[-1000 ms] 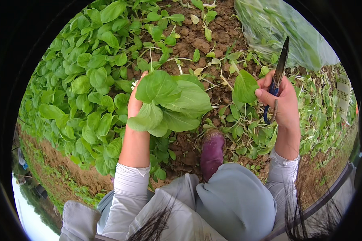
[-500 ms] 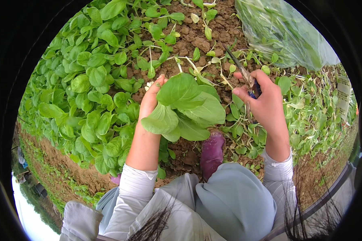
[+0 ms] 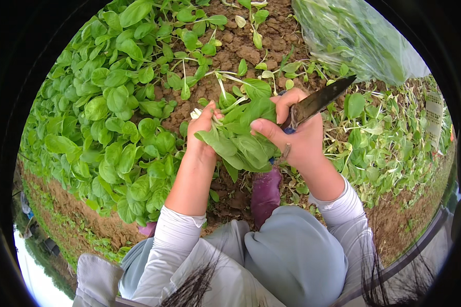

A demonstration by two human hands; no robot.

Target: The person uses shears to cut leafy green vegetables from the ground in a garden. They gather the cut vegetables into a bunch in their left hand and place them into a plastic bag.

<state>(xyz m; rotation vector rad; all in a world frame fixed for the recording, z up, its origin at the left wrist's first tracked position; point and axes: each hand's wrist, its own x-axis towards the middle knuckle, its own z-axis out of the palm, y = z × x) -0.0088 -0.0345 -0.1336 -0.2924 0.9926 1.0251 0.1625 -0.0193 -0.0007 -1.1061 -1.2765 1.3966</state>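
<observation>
A bunch of leafy greens (image 3: 238, 140) with pale stems is between my hands, over the soil. My left hand (image 3: 204, 128) is closed around its stem end, with whitish cut ends showing beside the fingers. My right hand (image 3: 302, 133) lies against the leaves from the other side, its thumb over them. It also holds a pair of scissors (image 3: 320, 102) with blue handles. Their dark, soil-stained blades point away to the upper right, clear of the greens. Part of the handles is hidden by the hand.
Dense growing greens (image 3: 107, 117) fill the left side. Bare brown soil (image 3: 246, 46) with loose leaves lies ahead. A clear plastic bag (image 3: 363, 41) full of greens sits at the far right, above scattered cut leaves (image 3: 384, 143). A purple boot (image 3: 265, 197) stands beside my knee.
My right hand has moved left onto the leaves, and the scissors have swung from pointing up-left to up-right. The leaves are now gathered more tightly. My left hand keeps its grip.
</observation>
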